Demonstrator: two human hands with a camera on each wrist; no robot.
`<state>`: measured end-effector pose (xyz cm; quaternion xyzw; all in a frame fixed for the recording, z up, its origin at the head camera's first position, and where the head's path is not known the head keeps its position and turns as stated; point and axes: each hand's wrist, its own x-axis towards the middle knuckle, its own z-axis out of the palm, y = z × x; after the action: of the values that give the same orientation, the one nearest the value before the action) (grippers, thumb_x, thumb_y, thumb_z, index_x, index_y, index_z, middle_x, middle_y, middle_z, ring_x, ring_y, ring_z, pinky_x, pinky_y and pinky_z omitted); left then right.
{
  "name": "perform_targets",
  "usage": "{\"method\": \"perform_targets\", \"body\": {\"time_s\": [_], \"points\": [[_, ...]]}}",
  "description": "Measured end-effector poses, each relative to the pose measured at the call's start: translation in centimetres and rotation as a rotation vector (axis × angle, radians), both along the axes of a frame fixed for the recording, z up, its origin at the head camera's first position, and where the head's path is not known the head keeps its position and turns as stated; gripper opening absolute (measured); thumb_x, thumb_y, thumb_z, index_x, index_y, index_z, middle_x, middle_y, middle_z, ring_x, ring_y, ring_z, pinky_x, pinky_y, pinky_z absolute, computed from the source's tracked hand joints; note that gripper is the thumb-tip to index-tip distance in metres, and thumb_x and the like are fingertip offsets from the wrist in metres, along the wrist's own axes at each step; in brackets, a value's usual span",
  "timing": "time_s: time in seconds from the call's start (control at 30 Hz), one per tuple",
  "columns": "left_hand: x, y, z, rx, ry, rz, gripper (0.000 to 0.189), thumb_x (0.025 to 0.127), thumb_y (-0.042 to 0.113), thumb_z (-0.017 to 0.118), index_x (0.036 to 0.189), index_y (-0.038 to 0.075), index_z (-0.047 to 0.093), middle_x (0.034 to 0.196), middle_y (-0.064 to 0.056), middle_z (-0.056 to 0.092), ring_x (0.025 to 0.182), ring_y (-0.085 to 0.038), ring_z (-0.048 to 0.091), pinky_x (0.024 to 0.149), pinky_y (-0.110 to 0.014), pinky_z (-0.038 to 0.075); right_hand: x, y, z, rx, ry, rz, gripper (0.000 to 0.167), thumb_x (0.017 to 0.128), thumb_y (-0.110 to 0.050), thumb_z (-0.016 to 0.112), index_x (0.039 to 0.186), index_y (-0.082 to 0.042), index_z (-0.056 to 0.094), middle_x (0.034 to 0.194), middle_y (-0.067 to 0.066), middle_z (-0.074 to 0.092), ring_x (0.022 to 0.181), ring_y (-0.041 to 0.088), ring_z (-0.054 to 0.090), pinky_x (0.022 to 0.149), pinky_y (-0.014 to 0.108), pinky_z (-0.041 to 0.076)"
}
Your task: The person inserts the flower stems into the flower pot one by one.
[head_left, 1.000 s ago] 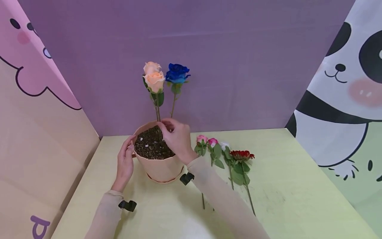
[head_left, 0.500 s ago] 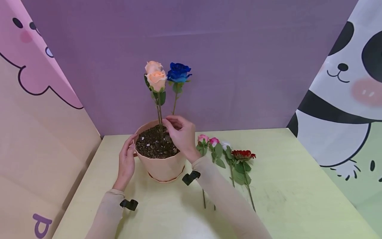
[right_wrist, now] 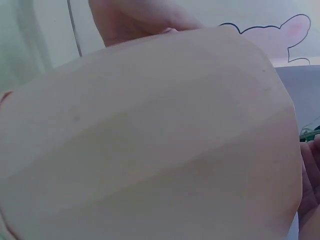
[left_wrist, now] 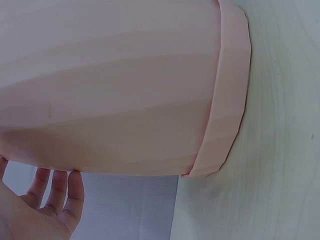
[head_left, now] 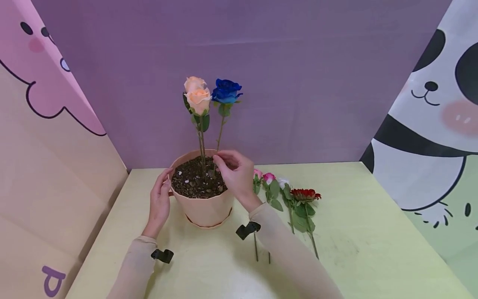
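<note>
In the head view a peach flowerpot (head_left: 203, 209) filled with dark soil (head_left: 196, 185) stands on a matching saucer. Two peach roses (head_left: 198, 101) rise from the soil on upright stems. My right hand (head_left: 240, 176) pinches the stem of a blue rose (head_left: 227, 91) low down, over the pot's right side. On the pot's left, my left hand (head_left: 159, 203) touches the outer wall near the rim. Its thumb and slightly bent fingertips (left_wrist: 75, 182) meet the pot in the left wrist view. The right wrist view is mostly filled by the pot wall.
Right of the pot lie several loose flowers on the pale table (head_left: 358, 216): a pink rose (head_left: 257, 174), a magenta rose (head_left: 269, 177), a white flower (head_left: 283, 182) and a red flower (head_left: 305, 194). A purple backdrop (head_left: 298, 83) stands behind.
My right hand has shifted right, from beside the peach roses' stems to the blue rose's stem. The left hand stays at the pot; the view drifts slightly.
</note>
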<state>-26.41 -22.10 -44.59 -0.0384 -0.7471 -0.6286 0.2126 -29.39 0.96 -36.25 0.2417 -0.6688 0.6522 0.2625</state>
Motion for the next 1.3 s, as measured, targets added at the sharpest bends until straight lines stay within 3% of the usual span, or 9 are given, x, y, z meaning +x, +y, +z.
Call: {"method": "perform_targets", "body": {"time_s": [0.07,0.27,0.4,0.67,1.03,1.17,1.3], "points": [[0.0,0.1,-0.1,0.002,0.003,0.001,0.047,0.113,0.014,0.034,0.157,0.009,0.05,0.162,-0.013,0.049,0.129,-0.008,0.051,0.089,-0.017,0.05,0.3,0.5,-0.4,-0.009,0.004,-0.015,0.013,0.095,-0.001,0.077,0.105,0.006,0.077,0.097,0.023,0.08,0.074,0.005,0.074,0.068,0.035,0.065],[-0.1,0.2,0.0,0.009,0.0,0.002,0.047,0.113,0.014,0.035,0.157,0.009,0.05,0.162,-0.013,0.051,0.133,-0.017,0.049,0.087,-0.019,0.05,0.6,1.9,-1.0,-0.017,0.01,-0.073,0.011,0.094,-0.001,0.078,0.103,0.005,0.078,0.095,0.023,0.08,0.075,0.034,0.078,0.068,0.025,0.063],[-0.1,0.2,0.1,0.0,-0.003,-0.001,0.047,0.113,0.015,0.034,0.158,0.009,0.049,0.163,-0.013,0.049,0.139,-0.025,0.048,0.088,-0.018,0.049,0.7,2.8,-1.4,-0.022,0.002,-0.08,0.013,0.093,0.002,0.078,0.104,0.009,0.076,0.096,0.025,0.079,0.076,0.043,0.076,0.069,0.019,0.061],[0.2,0.1,0.0,-0.01,0.003,-0.017,0.047,0.114,0.016,0.033,0.159,0.01,0.048,0.166,-0.012,0.047,0.145,-0.03,0.046,0.089,-0.016,0.049,0.8,4.7,-2.3,-0.009,-0.059,-0.14,0.012,0.091,0.001,0.079,0.102,0.005,0.078,0.095,0.025,0.079,0.075,-0.002,0.071,0.069,0.014,0.057],[0.0,0.1,0.0,-0.007,0.016,0.002,0.047,0.114,0.015,0.035,0.157,0.008,0.05,0.163,-0.015,0.049,0.142,-0.031,0.048,0.088,-0.017,0.05,1.4,8.1,-2.6,0.039,-0.141,-0.157,0.012,0.095,-0.005,0.078,0.105,0.001,0.079,0.095,0.025,0.079,0.076,0.002,0.073,0.068,0.016,0.058],[0.1,0.0,-0.1,-0.013,0.01,0.0,0.047,0.114,0.016,0.034,0.158,0.009,0.049,0.164,-0.013,0.048,0.145,-0.031,0.045,0.089,-0.017,0.049,1.5,9.3,-2.9,0.104,-0.186,-0.179,0.013,0.096,-0.01,0.079,0.106,-0.001,0.08,0.096,0.022,0.08,0.076,0.011,0.074,0.066,0.015,0.053],[0.1,0.0,-0.1,-0.012,0.012,-0.004,0.047,0.114,0.017,0.034,0.158,0.009,0.049,0.165,-0.013,0.047,0.146,-0.03,0.044,0.088,-0.017,0.048,1.7,10.6,-3.2,0.172,-0.217,-0.202,0.014,0.096,-0.012,0.079,0.107,-0.004,0.081,0.096,0.022,0.08,0.075,0.009,0.072,0.062,0.017,0.049]]}}
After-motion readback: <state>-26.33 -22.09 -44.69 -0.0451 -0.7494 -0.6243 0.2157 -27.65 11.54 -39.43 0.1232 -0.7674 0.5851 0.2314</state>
